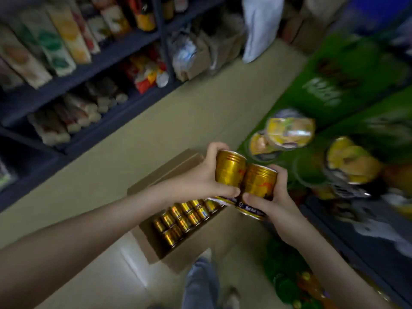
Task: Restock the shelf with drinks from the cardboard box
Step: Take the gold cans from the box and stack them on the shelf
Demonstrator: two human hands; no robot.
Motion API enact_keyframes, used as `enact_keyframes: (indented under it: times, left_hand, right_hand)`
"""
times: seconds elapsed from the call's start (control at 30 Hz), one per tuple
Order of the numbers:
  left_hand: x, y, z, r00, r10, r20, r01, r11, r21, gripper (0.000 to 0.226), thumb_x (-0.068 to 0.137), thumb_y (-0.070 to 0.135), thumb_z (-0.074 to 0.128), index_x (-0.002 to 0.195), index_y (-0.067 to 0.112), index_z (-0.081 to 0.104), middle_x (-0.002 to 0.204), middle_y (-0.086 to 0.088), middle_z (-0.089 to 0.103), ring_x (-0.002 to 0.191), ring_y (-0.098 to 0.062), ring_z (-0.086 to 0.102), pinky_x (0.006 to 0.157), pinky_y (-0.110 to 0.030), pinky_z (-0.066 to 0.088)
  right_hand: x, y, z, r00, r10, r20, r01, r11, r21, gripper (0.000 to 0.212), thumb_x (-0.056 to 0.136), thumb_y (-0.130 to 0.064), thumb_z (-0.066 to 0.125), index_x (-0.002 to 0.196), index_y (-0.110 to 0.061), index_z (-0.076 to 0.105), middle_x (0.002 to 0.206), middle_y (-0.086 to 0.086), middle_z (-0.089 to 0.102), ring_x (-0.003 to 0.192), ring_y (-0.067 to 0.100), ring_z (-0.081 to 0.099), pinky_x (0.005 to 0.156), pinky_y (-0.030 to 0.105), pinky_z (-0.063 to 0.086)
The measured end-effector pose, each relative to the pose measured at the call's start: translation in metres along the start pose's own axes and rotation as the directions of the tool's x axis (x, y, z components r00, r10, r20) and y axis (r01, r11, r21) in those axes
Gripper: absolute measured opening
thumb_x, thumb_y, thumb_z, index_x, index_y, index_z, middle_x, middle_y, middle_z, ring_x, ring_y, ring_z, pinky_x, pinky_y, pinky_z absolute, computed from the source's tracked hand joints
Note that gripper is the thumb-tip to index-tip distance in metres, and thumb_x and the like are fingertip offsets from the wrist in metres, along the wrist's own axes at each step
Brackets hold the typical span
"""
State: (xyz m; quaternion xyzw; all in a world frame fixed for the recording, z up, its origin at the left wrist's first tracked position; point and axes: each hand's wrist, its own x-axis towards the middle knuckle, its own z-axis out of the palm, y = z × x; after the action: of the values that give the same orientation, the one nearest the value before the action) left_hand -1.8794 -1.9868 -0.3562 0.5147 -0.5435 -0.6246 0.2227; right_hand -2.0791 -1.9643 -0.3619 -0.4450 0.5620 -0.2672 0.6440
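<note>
My left hand (pixel 204 177) grips a gold drink can (pixel 229 168), and my right hand (pixel 269 197) grips a second gold can (pixel 258 181) pressed against the first. Both cans are held up above an open cardboard box (pixel 169 172) on the floor. Several more gold cans (pixel 185 217) stand in rows inside the box. To the right is a green shelf unit (pixel 347 90) with yellow-lidded cups (pixel 289 132). The view is blurred.
A dark shelf rack (pixel 93 63) with cartons and packets runs along the left. The beige floor aisle (pixel 200 103) lies between the racks. My jeans leg and shoe (pixel 200 284) are just below the box. A white bag (pixel 260 27) hangs at the far end.
</note>
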Motion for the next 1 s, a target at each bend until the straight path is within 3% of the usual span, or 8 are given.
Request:
enact_keyframes:
  times: [0.13, 0.23, 0.37, 0.43, 0.53, 0.7, 0.8, 1.0]
  left_hand:
    - [-0.027, 0.072, 0.072, 0.981, 0.143, 0.134, -0.152, 0.987, 0.061, 0.073, 0.076, 0.005, 0.077, 0.119, 0.024, 0.021, 0.107, 0.003, 0.042, 0.079, 0.009, 0.054, 0.066, -0.019, 0.051]
    - [-0.051, 0.112, 0.145, 0.945, 0.214, 0.248, -0.236, 0.970, 0.060, 0.075, 0.075, 0.005, 0.077, 0.119, 0.027, 0.021, 0.111, 0.000, 0.040, 0.089, -0.001, 0.054, 0.072, -0.030, 0.054]
    - [-0.088, 0.150, 0.270, 0.873, 0.322, 0.366, -0.363, 0.931, 0.046, 0.072, 0.070, 0.011, 0.076, 0.116, 0.032, 0.024, 0.109, 0.006, 0.040, 0.087, 0.007, 0.054, 0.071, -0.023, 0.052]
    - [-0.110, 0.171, 0.340, 0.835, 0.375, 0.402, -0.420, 0.907, 0.029, 0.070, 0.067, 0.020, 0.076, 0.114, 0.036, 0.026, 0.112, 0.005, 0.042, 0.091, 0.001, 0.056, 0.074, -0.025, 0.054]
    - [-0.139, 0.206, 0.440, 0.781, 0.428, 0.455, -0.478, 0.878, -0.006, 0.075, 0.059, 0.029, 0.080, 0.113, 0.039, 0.029, 0.114, 0.000, 0.043, 0.094, -0.013, 0.056, 0.072, -0.026, 0.054]
    - [-0.176, 0.283, 0.573, 0.654, 0.531, 0.539, -0.616, 0.787, -0.029, 0.071, 0.076, 0.006, 0.077, 0.117, 0.034, 0.026, 0.111, 0.008, 0.042, 0.090, -0.010, 0.056, 0.067, -0.022, 0.052]
    - [-0.189, 0.336, 0.624, 0.586, 0.625, 0.516, -0.717, 0.697, -0.029, 0.073, 0.074, 0.007, 0.078, 0.118, 0.032, 0.026, 0.109, 0.010, 0.042, 0.089, -0.009, 0.057, 0.070, -0.026, 0.056]
    - [-0.191, 0.433, 0.693, 0.437, 0.757, 0.486, -0.842, 0.535, -0.076, 0.074, 0.073, 0.008, 0.079, 0.116, 0.033, 0.024, 0.112, 0.009, 0.041, 0.094, -0.012, 0.056, 0.074, -0.031, 0.058]
  right_hand:
    - [-0.103, -0.032, -0.057, 0.992, -0.089, -0.092, 0.087, 0.996, -0.031, 0.067, 0.081, -0.004, 0.070, 0.111, -0.048, 0.029, 0.110, -0.001, 0.052, 0.082, 0.000, 0.065, 0.067, 0.021, 0.055]
    - [-0.188, -0.031, -0.101, 0.971, -0.150, -0.187, 0.143, 0.988, -0.055, 0.067, 0.082, -0.006, 0.071, 0.111, -0.049, 0.028, 0.116, 0.001, 0.048, 0.085, -0.003, 0.063, 0.066, 0.019, 0.053]
    - [-0.319, -0.003, -0.164, 0.917, -0.232, -0.325, 0.218, 0.973, -0.080, 0.066, 0.082, -0.012, 0.071, 0.113, -0.049, 0.026, 0.116, -0.002, 0.048, 0.087, -0.003, 0.062, 0.069, 0.018, 0.052]
    - [-0.388, 0.014, -0.197, 0.876, -0.277, -0.395, 0.253, 0.961, -0.113, 0.064, 0.082, -0.011, 0.071, 0.113, -0.046, 0.026, 0.112, -0.003, 0.048, 0.081, -0.005, 0.062, 0.067, 0.018, 0.052]
    - [-0.483, 0.035, -0.246, 0.778, -0.333, -0.532, 0.282, 0.943, -0.178, 0.062, 0.082, -0.007, 0.070, 0.111, -0.042, 0.028, 0.105, -0.002, 0.047, 0.073, -0.006, 0.060, 0.064, 0.018, 0.052]
    - [-0.608, 0.041, -0.320, 0.578, -0.389, -0.717, 0.372, 0.908, -0.193, 0.067, 0.077, -0.012, 0.076, 0.117, -0.047, 0.033, 0.110, -0.001, 0.051, 0.078, 0.002, 0.065, 0.064, 0.021, 0.054]
    - [-0.659, 0.032, -0.364, 0.446, -0.394, -0.804, 0.478, 0.864, -0.159, 0.068, 0.074, -0.013, 0.077, 0.120, -0.046, 0.039, 0.115, -0.001, 0.055, 0.090, 0.013, 0.066, 0.066, 0.028, 0.055]
    - [-0.732, -0.008, -0.459, 0.179, -0.517, -0.837, 0.531, 0.767, -0.360, 0.076, 0.061, -0.025, 0.079, 0.122, -0.045, 0.038, 0.120, -0.002, 0.052, 0.102, 0.021, 0.062, 0.072, 0.033, 0.057]
